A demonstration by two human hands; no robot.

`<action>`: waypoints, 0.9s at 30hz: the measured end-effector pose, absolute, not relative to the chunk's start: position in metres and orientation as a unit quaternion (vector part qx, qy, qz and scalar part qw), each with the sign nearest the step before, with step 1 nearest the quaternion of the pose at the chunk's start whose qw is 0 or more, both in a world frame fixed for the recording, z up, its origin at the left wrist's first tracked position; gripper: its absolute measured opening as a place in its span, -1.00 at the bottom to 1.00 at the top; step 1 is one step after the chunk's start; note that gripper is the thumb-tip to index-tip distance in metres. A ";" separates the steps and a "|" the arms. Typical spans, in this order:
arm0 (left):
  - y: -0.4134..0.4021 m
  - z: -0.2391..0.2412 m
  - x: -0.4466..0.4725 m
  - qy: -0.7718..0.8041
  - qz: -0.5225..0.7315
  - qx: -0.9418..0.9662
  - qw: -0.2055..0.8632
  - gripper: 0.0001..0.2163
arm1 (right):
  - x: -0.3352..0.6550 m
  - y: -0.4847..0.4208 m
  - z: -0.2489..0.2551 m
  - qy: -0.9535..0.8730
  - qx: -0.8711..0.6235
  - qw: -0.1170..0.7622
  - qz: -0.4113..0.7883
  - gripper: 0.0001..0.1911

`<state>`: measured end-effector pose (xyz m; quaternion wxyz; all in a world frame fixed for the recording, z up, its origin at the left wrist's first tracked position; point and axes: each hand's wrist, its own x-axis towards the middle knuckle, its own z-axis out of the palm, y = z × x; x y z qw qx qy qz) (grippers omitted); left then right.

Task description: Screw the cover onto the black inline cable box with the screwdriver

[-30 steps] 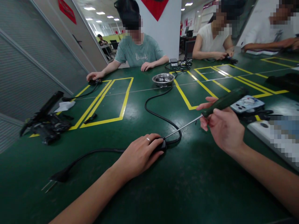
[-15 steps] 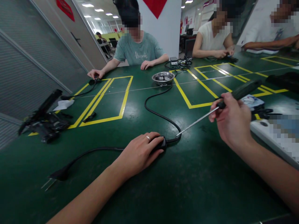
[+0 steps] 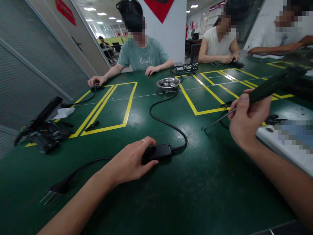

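Beneath the left hand point(image 3: 129, 161): black box point(image 3: 163, 152), clasped by one end; best steadied flat.
Right hand point(image 3: 249, 120): gripping screwdriver point(image 3: 272, 85), tip left of grip; guide lightly.

Open-plan office with a shared table used for small bench work. The office character shows in the rows of ceiling lights point(image 3: 90, 9), the low yellow-green partition point(image 3: 118, 40) and the dark chairs point(image 3: 117, 49) in the background; a door point(image 3: 84, 54) with a lever handle and a ribbed wall panel point(image 3: 29, 71) stand at left. Bench use shows in the green tabletop point(image 3: 195, 199), marked into rectangles by yellow tape point(image 3: 130, 104), with a metal bowl point(image 3: 162, 87), bundled cables point(image 3: 189, 69), a hand-held screwdriver point(image 3: 271, 85) and seated people point(image 3: 149, 54).
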<state>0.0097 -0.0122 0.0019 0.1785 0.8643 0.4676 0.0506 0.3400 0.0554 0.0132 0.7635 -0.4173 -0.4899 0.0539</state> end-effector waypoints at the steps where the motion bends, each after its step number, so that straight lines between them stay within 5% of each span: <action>1: -0.012 0.002 0.008 0.476 0.049 0.854 0.205 -0.64 | 0.339 0.055 0.013 -0.490 -0.422 0.761 0.060 -0.86; 14: -0.007 -0.006 0.015 0.475 0.165 0.798 0.332 -0.74 | 0.336 0.048 0.021 -0.433 -0.409 0.795 0.114 -0.85; 27: -0.001 -0.008 0.015 0.466 0.218 0.750 0.416 -0.74 | 0.283 0.004 -0.002 -0.378 -0.361 0.640 0.564 -0.73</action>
